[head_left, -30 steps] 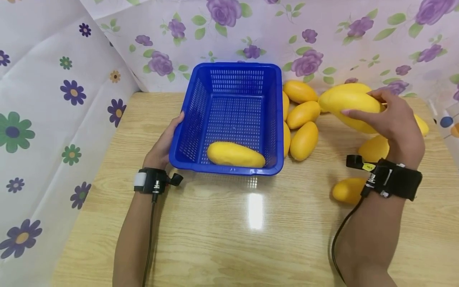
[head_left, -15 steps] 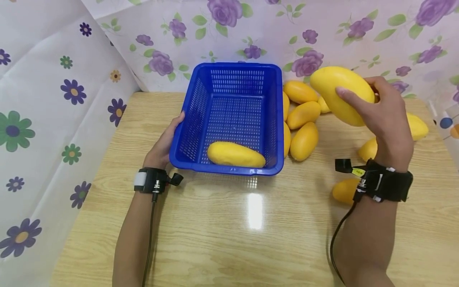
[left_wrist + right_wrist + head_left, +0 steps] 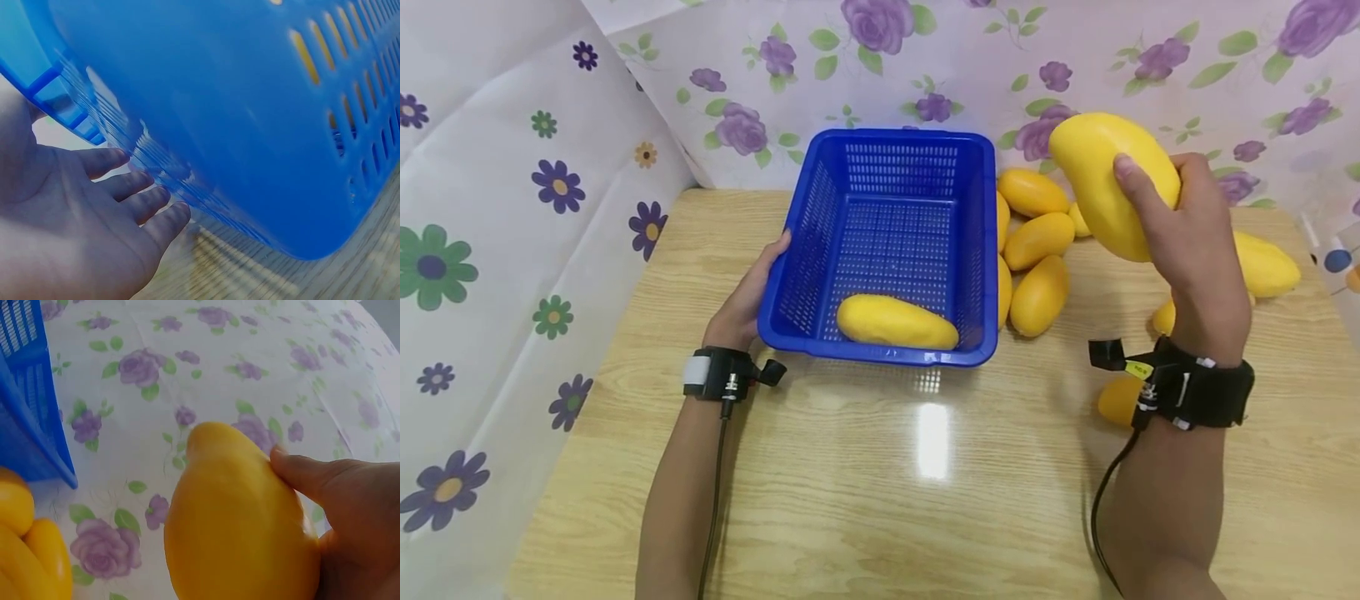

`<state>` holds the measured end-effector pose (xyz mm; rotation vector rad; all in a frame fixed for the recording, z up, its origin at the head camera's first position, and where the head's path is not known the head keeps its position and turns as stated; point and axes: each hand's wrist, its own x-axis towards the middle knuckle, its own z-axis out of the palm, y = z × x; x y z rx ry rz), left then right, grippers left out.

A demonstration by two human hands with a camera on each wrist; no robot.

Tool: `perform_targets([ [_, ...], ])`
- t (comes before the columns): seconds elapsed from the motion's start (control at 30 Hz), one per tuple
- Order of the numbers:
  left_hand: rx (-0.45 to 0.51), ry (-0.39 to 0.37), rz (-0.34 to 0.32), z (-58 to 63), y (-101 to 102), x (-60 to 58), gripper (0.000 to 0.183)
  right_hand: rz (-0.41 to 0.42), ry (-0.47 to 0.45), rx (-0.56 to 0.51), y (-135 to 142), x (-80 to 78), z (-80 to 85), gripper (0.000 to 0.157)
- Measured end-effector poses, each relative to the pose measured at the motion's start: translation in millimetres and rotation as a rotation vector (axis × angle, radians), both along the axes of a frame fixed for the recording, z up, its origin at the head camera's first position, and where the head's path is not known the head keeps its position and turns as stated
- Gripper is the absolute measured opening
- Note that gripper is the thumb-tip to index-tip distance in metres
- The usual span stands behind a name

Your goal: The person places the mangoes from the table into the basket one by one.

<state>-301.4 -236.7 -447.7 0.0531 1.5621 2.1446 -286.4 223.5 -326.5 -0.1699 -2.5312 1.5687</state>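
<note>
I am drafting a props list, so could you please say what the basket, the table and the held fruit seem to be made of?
Basket: likely glossy plastic, from its evenly blue walls and moulded slots.
Table: wood or laminate, glossy, from its grain and bright reflection.
Fruit in the right hand: real or plastic, smooth with a soft sheen; the even yellow skin leaves it open.

Black wristbands (image 3: 1225, 396) | black cables (image 3: 717, 483) | left: white patch (image 3: 697, 370) | right: yellow label (image 3: 1138, 369)
</note>
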Motion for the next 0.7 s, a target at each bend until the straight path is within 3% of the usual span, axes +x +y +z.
perform_targets([
  [0.2, -0.014, 0.009, 0.001, -1.4, 1, -0.7, 0.067, 0.118, 0.073, -0.045, -13, 1.4, -0.3, 0.035],
  [0.5, -0.019, 0.012, 0.004, -2.9, -1, -0.1, 0.067, 0.317, 0.136, -0.035, -43, 2.5, -1.9, 0.054],
  [0.7, -0.019, 0.001, 0.013, -1.2, -1, -0.5, 0.068, 0.394, 0.216, -0.042, -68, 9.2, 1.8, 0.053],
])
